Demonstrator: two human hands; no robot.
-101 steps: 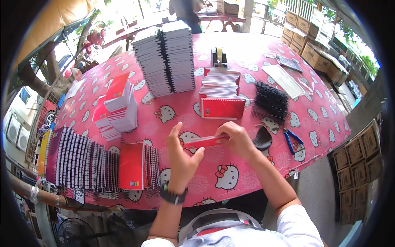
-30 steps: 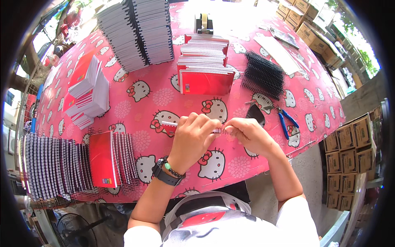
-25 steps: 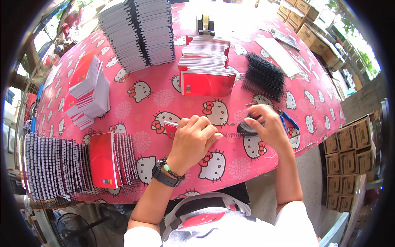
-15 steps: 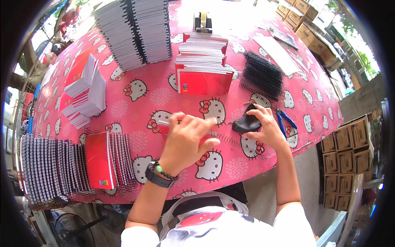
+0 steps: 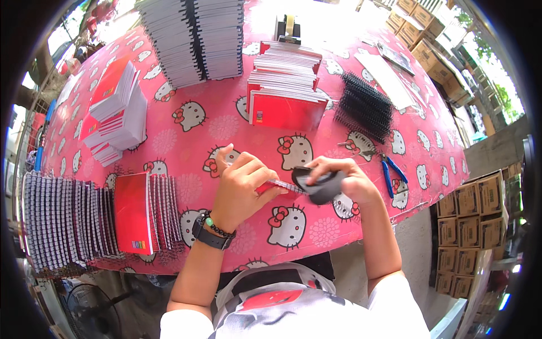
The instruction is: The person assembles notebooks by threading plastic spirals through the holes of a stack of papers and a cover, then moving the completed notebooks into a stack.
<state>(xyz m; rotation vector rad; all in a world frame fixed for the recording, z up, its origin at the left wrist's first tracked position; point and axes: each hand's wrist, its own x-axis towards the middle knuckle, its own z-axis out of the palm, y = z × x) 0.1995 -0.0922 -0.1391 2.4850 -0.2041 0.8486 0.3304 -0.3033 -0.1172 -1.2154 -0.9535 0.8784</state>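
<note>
My left hand (image 5: 243,183), with a dark watch and bead bracelet, pinches a small red notebook (image 5: 274,183) held edge-on, mostly hidden behind the fingers. A spiral coil (image 5: 291,187) runs along its edge toward the right. My right hand (image 5: 349,176) is closed round a dark, rounded black object (image 5: 327,188), smeared by motion; its exact kind I cannot make out. The object sits against the coil's right end. Blue-handled pliers (image 5: 393,173) lie right of this hand. Beyond it rests a pile of black spiral coils (image 5: 364,107).
Red-covered booklets (image 5: 288,112) stand in a row at centre back, by a tape dispenser (image 5: 289,29). Tall stacks of bound notebooks (image 5: 217,45) rise behind. More booklets (image 5: 118,121) and coil-bound notebooks (image 5: 132,212) line the left. Cardboard boxes (image 5: 467,231) are stacked at right.
My right hand has lifted the black object off the table and brought it left against the coil. The coil length that stretched right across the tablecloth no longer shows. My left hand stays on the notebook.
</note>
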